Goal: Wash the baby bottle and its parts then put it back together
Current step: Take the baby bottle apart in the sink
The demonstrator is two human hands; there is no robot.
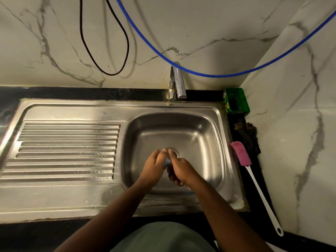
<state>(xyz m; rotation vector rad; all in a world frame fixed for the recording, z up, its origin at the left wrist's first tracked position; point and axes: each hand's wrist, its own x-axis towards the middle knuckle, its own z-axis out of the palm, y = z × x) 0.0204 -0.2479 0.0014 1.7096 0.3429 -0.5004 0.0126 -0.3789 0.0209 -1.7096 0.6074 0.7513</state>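
Baby-bottle part (167, 161), a small blue piece mostly hidden, sits pinched between the left hand (154, 165) and right hand (179, 170), both curled round it over the drain (174, 151) of the steel sink (221, 142). This looks like the washing step; with the tap (179, 82) dry, the next move likely needs water or the pink-headed brush (254, 179) lying on the black table at right, below marble walls
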